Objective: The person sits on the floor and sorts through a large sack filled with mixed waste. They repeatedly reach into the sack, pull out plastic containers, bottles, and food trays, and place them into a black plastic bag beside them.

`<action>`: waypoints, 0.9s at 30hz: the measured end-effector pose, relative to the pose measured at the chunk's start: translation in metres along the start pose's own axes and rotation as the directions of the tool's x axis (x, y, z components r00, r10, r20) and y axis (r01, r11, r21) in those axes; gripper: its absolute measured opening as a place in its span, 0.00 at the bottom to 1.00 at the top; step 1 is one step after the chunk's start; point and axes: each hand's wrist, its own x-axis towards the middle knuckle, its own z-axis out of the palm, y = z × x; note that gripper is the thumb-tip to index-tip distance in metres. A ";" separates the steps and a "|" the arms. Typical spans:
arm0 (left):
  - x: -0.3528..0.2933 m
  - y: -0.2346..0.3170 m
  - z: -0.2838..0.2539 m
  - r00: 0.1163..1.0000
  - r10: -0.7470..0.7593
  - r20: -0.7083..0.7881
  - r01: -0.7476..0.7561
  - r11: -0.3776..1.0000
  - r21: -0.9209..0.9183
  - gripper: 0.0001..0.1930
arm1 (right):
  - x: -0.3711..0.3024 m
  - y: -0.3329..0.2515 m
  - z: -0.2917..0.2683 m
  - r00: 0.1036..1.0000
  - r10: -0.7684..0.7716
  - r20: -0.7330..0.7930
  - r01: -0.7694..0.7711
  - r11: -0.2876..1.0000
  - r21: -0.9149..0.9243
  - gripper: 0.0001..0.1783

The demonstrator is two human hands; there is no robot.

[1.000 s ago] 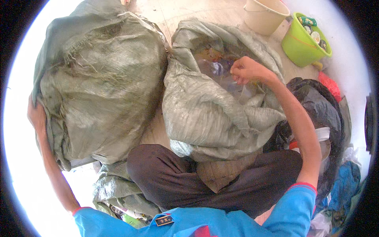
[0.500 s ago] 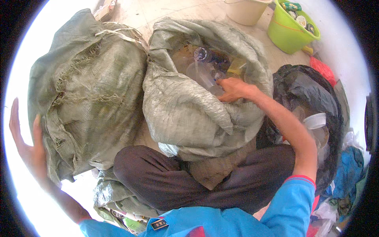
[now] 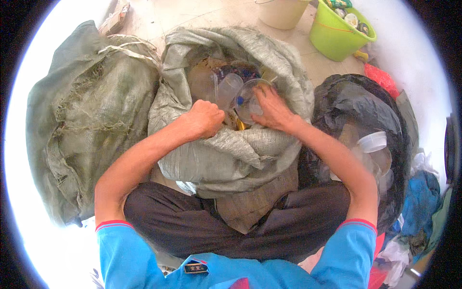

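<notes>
An open grey woven sack (image 3: 240, 154) stands between my knees, holding clear plastic cups and bottles (image 3: 228, 89). My left hand (image 3: 206, 118) is fisted on the sack's near rim, gripping the fabric. My right hand (image 3: 273, 110) reaches inside the mouth, fingers spread over a clear round plastic container (image 3: 248, 98); whether it grips the container is unclear.
A full, tied grey sack (image 3: 91, 120) lies at my left. A black plastic bag (image 3: 358, 106) with clear cups (image 3: 373, 143) sits at my right. A green bucket (image 3: 337, 36) and a cream bucket (image 3: 281, 12) stand behind on the floor. Blue cloth (image 3: 421, 202) lies far right.
My left hand has left the floor beside the left sack and now grips the middle sack's rim. My right hand stays inside the sack's mouth. The view has shifted toward the middle sack.
</notes>
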 end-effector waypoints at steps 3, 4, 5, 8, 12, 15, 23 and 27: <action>-0.016 -0.005 -0.006 0.996 -0.019 0.082 0.024 0.997 -0.068 0.14 | 0.016 0.002 -0.005 0.990 0.011 0.139 -0.017 0.999 0.045 0.44; -0.023 -0.006 -0.008 0.996 -0.025 0.080 0.034 0.993 -0.114 0.16 | 0.024 0.003 -0.008 0.990 -0.004 0.143 -0.001 0.999 0.037 0.39; -0.032 -0.008 -0.011 0.995 -0.034 0.094 0.048 0.987 -0.156 0.18 | 0.033 0.005 -0.011 0.980 0.044 0.193 -0.054 0.997 0.050 0.38; -0.062 -0.018 -0.016 0.985 -0.033 0.170 0.072 0.969 -0.234 0.27 | 0.057 0.010 -0.017 0.955 0.165 0.246 -0.173 0.985 0.009 0.33; -0.084 -0.030 -0.009 0.960 -0.019 0.281 0.130 0.915 -0.381 0.43 | 0.087 0.005 -0.014 0.997 -0.072 -0.005 0.072 0.994 -0.083 0.34; -0.084 -0.030 0.007 0.958 0.020 0.287 0.125 0.869 -0.479 0.49 | 0.111 -0.015 -0.002 0.970 -0.030 0.241 0.005 0.994 0.106 0.38; -0.077 -0.036 0.035 0.973 0.073 0.218 0.076 0.790 -0.608 0.52 | 0.119 -0.045 0.018 0.840 0.096 0.533 -0.297 0.905 0.305 0.46; -0.074 -0.033 0.034 0.976 0.082 0.200 0.068 0.762 -0.643 0.51 | 0.113 -0.060 0.026 0.866 0.154 0.475 -0.212 0.975 0.072 0.44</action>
